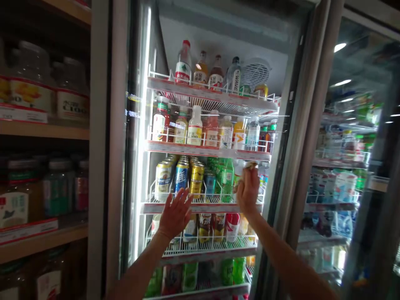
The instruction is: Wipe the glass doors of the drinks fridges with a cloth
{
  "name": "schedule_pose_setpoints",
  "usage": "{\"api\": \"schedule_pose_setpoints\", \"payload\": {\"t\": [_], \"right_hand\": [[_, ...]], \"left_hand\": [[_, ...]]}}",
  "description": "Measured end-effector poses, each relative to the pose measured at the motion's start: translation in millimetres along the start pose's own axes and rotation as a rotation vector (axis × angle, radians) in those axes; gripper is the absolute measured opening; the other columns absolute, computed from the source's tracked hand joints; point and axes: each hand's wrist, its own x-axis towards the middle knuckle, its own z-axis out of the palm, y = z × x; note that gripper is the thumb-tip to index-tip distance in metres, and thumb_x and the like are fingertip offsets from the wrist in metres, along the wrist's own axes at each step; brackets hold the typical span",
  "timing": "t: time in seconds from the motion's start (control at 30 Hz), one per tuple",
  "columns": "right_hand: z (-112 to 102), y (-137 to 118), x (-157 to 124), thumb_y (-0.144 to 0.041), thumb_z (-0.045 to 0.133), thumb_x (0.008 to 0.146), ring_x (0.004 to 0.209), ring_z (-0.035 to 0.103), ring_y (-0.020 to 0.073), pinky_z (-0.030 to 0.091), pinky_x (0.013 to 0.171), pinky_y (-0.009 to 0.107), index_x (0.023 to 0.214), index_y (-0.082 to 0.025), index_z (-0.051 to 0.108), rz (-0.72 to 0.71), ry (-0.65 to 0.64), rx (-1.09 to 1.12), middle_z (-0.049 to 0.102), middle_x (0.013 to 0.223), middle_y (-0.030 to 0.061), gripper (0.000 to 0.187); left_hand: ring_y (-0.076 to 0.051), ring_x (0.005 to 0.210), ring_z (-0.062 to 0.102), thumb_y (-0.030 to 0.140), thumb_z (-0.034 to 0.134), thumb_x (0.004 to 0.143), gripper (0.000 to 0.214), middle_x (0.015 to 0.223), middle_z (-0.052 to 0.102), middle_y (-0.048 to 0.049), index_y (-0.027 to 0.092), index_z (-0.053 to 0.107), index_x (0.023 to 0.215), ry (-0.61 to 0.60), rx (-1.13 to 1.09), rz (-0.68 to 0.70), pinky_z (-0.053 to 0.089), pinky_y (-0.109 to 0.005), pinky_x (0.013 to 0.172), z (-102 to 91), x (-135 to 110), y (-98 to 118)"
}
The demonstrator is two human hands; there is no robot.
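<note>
I face an open drinks fridge with wire shelves (200,204). My left hand (175,213) is raised with fingers spread, in front of the shelf edge below the cans (180,177). My right hand (248,189) is closed round a bottle with a pale cap (251,165) at the right end of the same shelf, beside green bottles (225,178). The bottle's body is mostly hidden by my fingers. Further bottles (195,127) fill the shelf above, and more stand on the top shelf (184,62).
Wooden shelves (43,132) with jars and bottles stand at the left. The fridge's door frame (117,146) rises beside my left arm. Another glass-door fridge (343,166) stands at the right. Lower shelves hold more drinks (231,227).
</note>
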Motion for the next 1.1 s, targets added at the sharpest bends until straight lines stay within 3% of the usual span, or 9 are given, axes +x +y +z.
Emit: {"api": "schedule_pose_setpoints", "payload": {"t": [0.1, 0.23, 0.3, 0.47, 0.6, 0.67, 0.83, 1.0, 1.1], "right_hand": [[1.3, -17.0, -0.7, -0.016, 0.039, 0.087, 0.137, 0.028, 0.0244, 0.030, 0.108, 0.048, 0.139, -0.026, 0.036, -0.247, -0.132, 0.022, 0.033, 0.147, 0.0083, 0.052], [3.9, -14.1, 13.9, -0.016, 0.034, 0.088, 0.137, 0.028, 0.0269, 0.032, 0.105, 0.051, 0.141, -0.022, 0.033, -0.026, 0.098, -0.042, 0.028, 0.149, 0.0120, 0.053], [7.5, -18.7, 18.7, -0.016, 0.034, 0.088, 0.137, 0.027, 0.0274, 0.033, 0.104, 0.052, 0.143, -0.022, 0.029, -0.006, 0.149, -0.048, 0.026, 0.150, 0.0127, 0.055], [11.3, -33.8, 19.4, -0.016, 0.040, 0.087, 0.137, 0.029, 0.0234, 0.029, 0.109, 0.047, 0.142, -0.027, 0.031, -0.335, -0.109, 0.004, 0.034, 0.147, 0.0070, 0.057], [10.2, -20.1, 31.1, -0.017, 0.036, 0.088, 0.136, 0.029, 0.0275, 0.033, 0.104, 0.052, 0.142, -0.023, 0.032, -0.072, 0.125, -0.042, 0.028, 0.149, 0.0116, 0.054], [10.7, -23.5, 32.8, -0.017, 0.034, 0.089, 0.136, 0.029, 0.0279, 0.034, 0.103, 0.053, 0.142, -0.022, 0.031, -0.027, 0.167, -0.042, 0.027, 0.150, 0.0124, 0.053], [8.9, -34.1, 34.3, -0.017, 0.039, 0.088, 0.136, 0.031, 0.0232, 0.032, 0.107, 0.047, 0.137, -0.025, 0.038, -0.382, -0.139, -0.018, 0.039, 0.144, 0.0080, 0.050], [3.7, 1.3, 64.6, -0.017, 0.031, 0.089, 0.135, 0.031, 0.0277, 0.035, 0.103, 0.052, 0.136, -0.015, 0.041, 0.014, 0.200, -0.083, 0.035, 0.145, 0.0150, 0.048], [6.1, -7.4, 64.1, -0.018, 0.033, 0.089, 0.136, 0.030, 0.0256, 0.035, 0.104, 0.050, 0.137, -0.018, 0.038, -0.069, 0.149, -0.072, 0.033, 0.146, 0.0134, 0.049]], "left_hand": [[-0.019, 0.137, 0.028, 0.026, 0.048, 0.085, 0.053, 0.135, 0.051, -0.0071, 0.023, 0.038, 0.137, 0.001, -0.027, 0.003, 0.010, -0.043, 0.116, -8.0, 5.7, -3.1], [-0.022, 0.137, 0.028, 0.028, 0.046, 0.087, 0.056, 0.143, 0.040, -0.0076, 0.025, 0.031, 0.141, 0.088, 0.002, -0.098, 0.014, -0.047, 0.114, -22.2, 35.6, -26.8], [-0.025, 0.139, 0.022, 0.029, 0.046, 0.088, 0.060, 0.148, 0.030, -0.0095, 0.023, 0.026, 0.143, 0.166, 0.067, -0.197, 0.013, -0.049, 0.113, -26.1, 53.4, -43.1], [-0.024, 0.139, 0.022, 0.030, 0.047, 0.088, 0.063, 0.149, 0.027, -0.0090, 0.024, 0.021, 0.145, 0.214, 0.113, -0.223, 0.010, -0.048, 0.114, -25.3, 71.2, -63.2], [-0.023, 0.139, 0.022, 0.030, 0.046, 0.088, 0.062, 0.148, 0.029, -0.0090, 0.023, 0.021, 0.145, 0.217, 0.125, -0.213, 0.012, -0.047, 0.114, -24.9, 67.8, -60.9], [-0.024, 0.139, 0.023, 0.030, 0.046, 0.088, 0.062, 0.148, 0.029, -0.0091, 0.023, 0.021, 0.145, 0.218, 0.133, -0.208, 0.012, -0.047, 0.114, -25.7, 66.8, -60.5], [-0.022, 0.139, 0.021, 0.031, 0.045, 0.089, 0.062, 0.149, 0.027, -0.0076, 0.025, 0.019, 0.145, 0.212, 0.104, -0.188, 0.012, -0.046, 0.114, -27.4, 65.1, -64.1], [-0.023, 0.139, 0.022, 0.030, 0.045, 0.089, 0.061, 0.149, 0.027, -0.0078, 0.024, 0.021, 0.145, 0.221, 0.098, -0.175, 0.012, -0.046, 0.114, -26.7, 63.6, -65.6], [-0.024, 0.139, 0.021, 0.029, 0.046, 0.088, 0.062, 0.149, 0.028, -0.0092, 0.022, 0.021, 0.145, 0.219, 0.123, -0.159, 0.011, -0.047, 0.114, -26.0, 63.6, -66.5]]}}
